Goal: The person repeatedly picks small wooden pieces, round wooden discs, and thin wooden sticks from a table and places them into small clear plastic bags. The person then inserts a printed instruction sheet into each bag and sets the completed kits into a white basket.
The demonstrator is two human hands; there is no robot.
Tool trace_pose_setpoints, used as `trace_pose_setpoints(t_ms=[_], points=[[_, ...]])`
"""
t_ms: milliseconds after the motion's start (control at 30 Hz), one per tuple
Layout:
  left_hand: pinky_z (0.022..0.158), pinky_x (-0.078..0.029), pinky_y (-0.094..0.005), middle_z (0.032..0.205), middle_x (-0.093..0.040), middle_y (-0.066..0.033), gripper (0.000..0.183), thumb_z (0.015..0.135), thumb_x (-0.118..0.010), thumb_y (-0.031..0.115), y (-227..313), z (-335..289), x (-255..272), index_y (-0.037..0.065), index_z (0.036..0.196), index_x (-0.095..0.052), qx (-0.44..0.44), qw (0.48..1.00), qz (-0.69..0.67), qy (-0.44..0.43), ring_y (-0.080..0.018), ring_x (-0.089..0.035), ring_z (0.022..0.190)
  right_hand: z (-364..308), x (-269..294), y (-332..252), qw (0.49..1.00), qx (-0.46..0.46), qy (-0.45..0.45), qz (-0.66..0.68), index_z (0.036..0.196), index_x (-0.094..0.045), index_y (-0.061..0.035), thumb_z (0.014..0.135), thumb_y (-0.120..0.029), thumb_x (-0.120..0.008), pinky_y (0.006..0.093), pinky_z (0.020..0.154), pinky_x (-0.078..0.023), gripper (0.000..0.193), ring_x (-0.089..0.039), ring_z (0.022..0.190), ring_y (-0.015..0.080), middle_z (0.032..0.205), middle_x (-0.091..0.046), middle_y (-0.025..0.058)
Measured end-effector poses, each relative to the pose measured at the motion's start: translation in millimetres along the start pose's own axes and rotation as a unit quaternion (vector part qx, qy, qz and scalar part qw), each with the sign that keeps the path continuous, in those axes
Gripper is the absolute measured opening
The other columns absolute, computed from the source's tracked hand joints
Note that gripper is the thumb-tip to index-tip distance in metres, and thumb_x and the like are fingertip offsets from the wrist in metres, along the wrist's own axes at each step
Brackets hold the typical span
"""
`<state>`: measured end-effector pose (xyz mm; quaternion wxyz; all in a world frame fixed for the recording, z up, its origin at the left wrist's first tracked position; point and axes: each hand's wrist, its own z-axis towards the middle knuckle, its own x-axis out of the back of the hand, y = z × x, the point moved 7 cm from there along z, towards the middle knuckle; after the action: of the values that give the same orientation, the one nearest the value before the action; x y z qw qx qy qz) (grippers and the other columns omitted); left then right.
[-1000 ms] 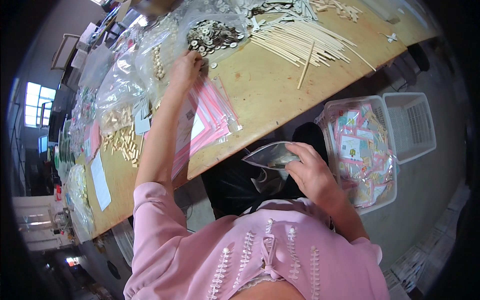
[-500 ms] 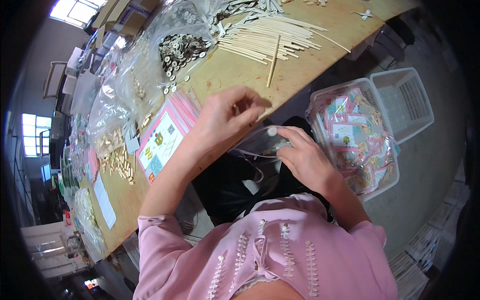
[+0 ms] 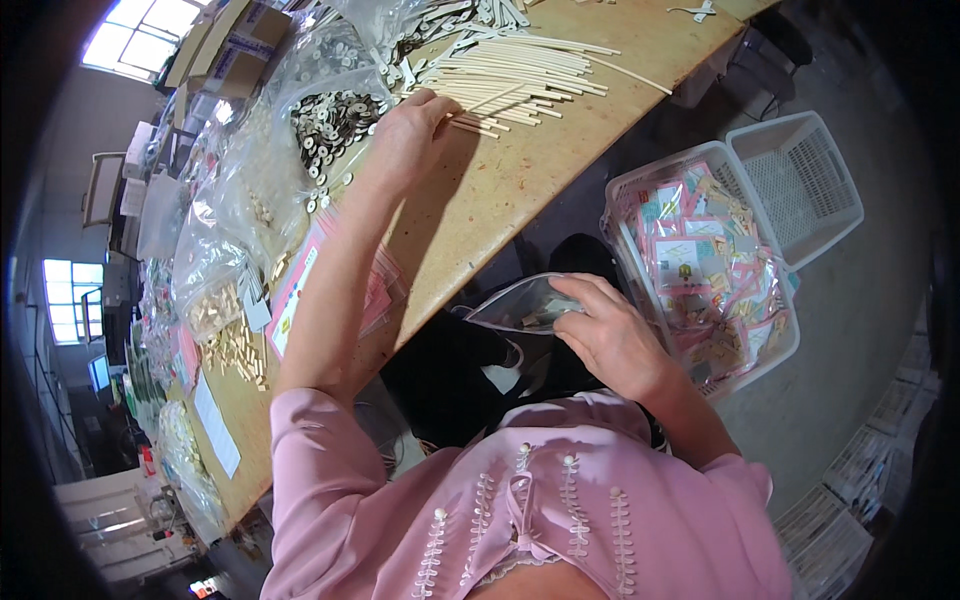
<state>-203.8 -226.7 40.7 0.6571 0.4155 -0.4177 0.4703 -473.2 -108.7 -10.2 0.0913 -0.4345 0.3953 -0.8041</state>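
Observation:
My left hand (image 3: 408, 138) reaches over the table at the near end of a pile of thin wooden sticks (image 3: 540, 70). Its thumb and fingers are pinched on one wooden stick (image 3: 494, 101), which slants across the others. Just left of that hand, a clear bag spills dark and white round discs with holes (image 3: 325, 125). Low beyond the table edge, my right hand (image 3: 615, 335) grips the rim of an open clear plastic bag (image 3: 505, 303). Small pieces lie inside this bag, too unclear to name.
Pink printed cards (image 3: 378, 290) lie beneath my left forearm. Small wooden blocks (image 3: 235, 350) and bulging clear bags line the table's left side. At right stands a white basket (image 3: 790, 350) of filled packets, beside another white basket (image 3: 800, 180). The table edge (image 3: 500, 240) runs diagonally between my hands.
My left hand has moved from above the bag to the sticks and pinched one, which has turned. The white disc at the bag's mouth is out of sight. My right hand keeps its grip.

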Motion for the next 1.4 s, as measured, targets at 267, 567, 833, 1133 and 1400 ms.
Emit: trace_pose_setpoints(t_ms=[267,567,833,1133,1400], points=[[0.076,-0.056,-0.0449,0.093,-0.063,-0.0134,0.023,0.087,-0.06,0.008,-3,13,-16,0.007,0.109,-0.065,-0.09,0.976,0.163,-0.115,-0.0352,-0.068,0.088,6,-6,1,1.0,0.01,-0.001,0.007,0.084,-0.065,0.0009,0.085,-0.005,-0.065,0.0449,0.104,-0.046,0.006,-0.055,0.124,0.0389,0.127,-0.06,0.0225],[0.074,-0.057,-0.0336,0.093,-0.068,-0.0109,0.015,0.089,-0.068,0.005,-15,-8,26,0.005,0.103,-0.068,-0.033,0.997,0.021,0.067,-0.0251,-0.07,0.08,4,-9,-6,1.0,0.003,-0.012,-0.012,0.09,-0.07,0.0004,0.08,-0.001,-0.075,0.0427,0.1,-0.049,0.011,-0.057,0.122,0.0392,0.128,-0.061,0.0222],[0.079,-0.056,-0.0253,0.097,-0.073,-0.0067,0.013,0.092,-0.07,0.001,76,-118,67,-0.003,0.105,-0.071,0.093,0.835,-0.53,0.114,-0.0129,-0.07,0.09,12,1,-17,0.999,0.04,0.03,0.002,0.088,-0.064,0.0012,0.081,-0.001,-0.07,0.0448,0.102,-0.047,0.009,-0.055,0.122,0.042,0.13,-0.058,0.0241],[0.103,-0.043,-0.0392,0.111,-0.071,-0.004,0.032,0.084,-0.081,0.02,103,-153,52,0.007,0.111,-0.071,0.04,0.928,-0.356,0.1,-0.0242,-0.058,0.119,25,6,-35,0.997,0.061,0.022,-0.034,0.087,-0.064,0.0008,0.082,-0.001,-0.071,0.046,0.1,-0.048,0.009,-0.057,0.121,0.0441,0.129,-0.06,0.0253],[0.085,-0.047,-0.0412,0.09,-0.066,-0.0066,0.011,0.089,-0.072,0.019,95,-133,37,0.009,0.091,-0.069,-0.122,0.949,-0.289,0.022,-0.0275,-0.061,0.09,45,48,-31,0.999,0.02,0.014,-0.022,0.091,-0.07,-0.0017,0.079,0.0,-0.076,0.0419,0.099,-0.049,0.013,-0.061,0.116,0.0389,0.122,-0.066,0.0202]])
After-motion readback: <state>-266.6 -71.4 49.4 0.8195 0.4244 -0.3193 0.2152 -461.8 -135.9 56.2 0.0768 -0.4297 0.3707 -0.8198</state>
